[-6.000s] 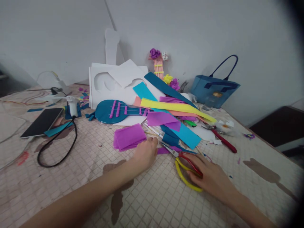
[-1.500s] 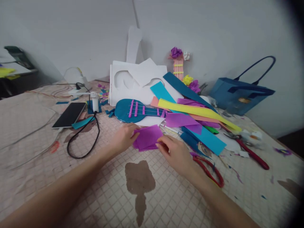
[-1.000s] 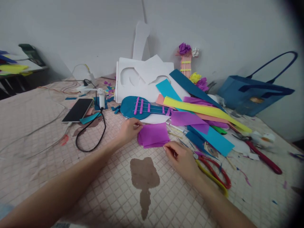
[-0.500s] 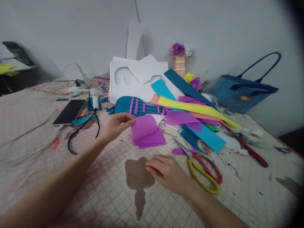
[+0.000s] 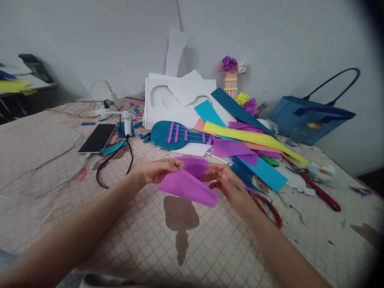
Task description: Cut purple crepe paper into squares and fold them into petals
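Observation:
Between my hands, above the table, are purple crepe paper sheets, partly unfolded and blurred. My left hand pinches their upper left edge between thumb and fingers. My right hand is at their right side, fingers curved and somewhat apart by the edge; whether it grips the paper is hard to see. Just beyond lies a small blue paper guitar with pink strips across its strings. The red-handled scissors are partly hidden beneath my right forearm.
Crepe strips, among them a yellow strip, are heaped at centre right. Red-handled pliers and a blue bag stand farther right. A tablet and black cable are left. White cut-out boards lean on the wall.
My left hand has drawn the purple paper nearer and lifted it, and it has opened out. My right hand has moved up from the table to the paper's right side.

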{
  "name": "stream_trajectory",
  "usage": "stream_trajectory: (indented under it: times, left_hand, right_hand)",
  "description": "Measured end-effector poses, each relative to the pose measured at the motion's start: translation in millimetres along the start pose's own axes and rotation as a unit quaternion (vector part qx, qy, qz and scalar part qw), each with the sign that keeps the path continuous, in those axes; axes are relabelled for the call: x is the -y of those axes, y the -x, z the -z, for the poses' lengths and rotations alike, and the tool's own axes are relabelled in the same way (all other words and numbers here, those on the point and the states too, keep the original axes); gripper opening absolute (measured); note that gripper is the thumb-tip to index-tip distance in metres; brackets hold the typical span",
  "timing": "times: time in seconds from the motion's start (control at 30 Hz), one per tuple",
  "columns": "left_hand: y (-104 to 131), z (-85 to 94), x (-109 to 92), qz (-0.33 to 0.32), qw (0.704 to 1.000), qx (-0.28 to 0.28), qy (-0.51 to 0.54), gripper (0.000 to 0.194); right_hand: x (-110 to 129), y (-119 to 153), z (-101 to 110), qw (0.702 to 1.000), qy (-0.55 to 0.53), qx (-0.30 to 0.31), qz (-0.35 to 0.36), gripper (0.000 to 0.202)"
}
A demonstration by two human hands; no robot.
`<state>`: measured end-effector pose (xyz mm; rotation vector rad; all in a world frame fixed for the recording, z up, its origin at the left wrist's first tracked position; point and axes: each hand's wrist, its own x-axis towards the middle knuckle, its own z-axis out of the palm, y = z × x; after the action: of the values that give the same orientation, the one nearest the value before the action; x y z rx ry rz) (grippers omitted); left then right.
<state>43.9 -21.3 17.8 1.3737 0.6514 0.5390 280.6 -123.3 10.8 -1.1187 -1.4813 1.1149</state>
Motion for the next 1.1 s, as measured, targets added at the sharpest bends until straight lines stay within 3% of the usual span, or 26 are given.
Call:
stream_trajectory:
  times: [0.1,0.2,0.4,0.6,0.8,1.0,1.1]
  left_hand:
    - [-1.6,-5.2,5.0,0.064,0.997,0.039,0.016,0.024]
    - [-4.7,-5.7,7.6,0.101,0.993,0.046,0.031,0.024]
    - [-9.0,-6.1,13.5,0.132,0.989,0.045,0.051,0.028]
    - [-9.0,-5.2,16.6,0.149,0.984,0.066,0.069,0.03]
    - [-6.5,-4.0,15.4,0.145,0.979,0.095,0.105,0.03]
    - [-9.0,-0.7,18.1,0.115,0.985,0.053,0.117,0.029]
    - [-9.0,-2.2,16.2,0.106,0.987,0.079,0.091,0.036]
  right_hand:
    - [-2.1,3.2,-11.0,0.992,-0.053,0.083,-0.082,0.04]
    - [-5.9,6.0,-20.2,0.985,-0.051,0.101,-0.128,0.04]
    - [-11.9,6.6,-25.5,0.982,-0.051,0.107,-0.144,0.043]
    - [-11.3,7.2,-22.9,0.986,-0.008,0.082,-0.143,0.032]
    - [-8.0,8.5,-21.9,0.96,-0.119,0.171,-0.188,0.049]
    - [-15.3,7.8,-20.3,0.963,-0.13,0.141,-0.188,0.052]
    - [-17.5,7.0,-21.1,0.972,-0.097,0.122,-0.177,0.04]
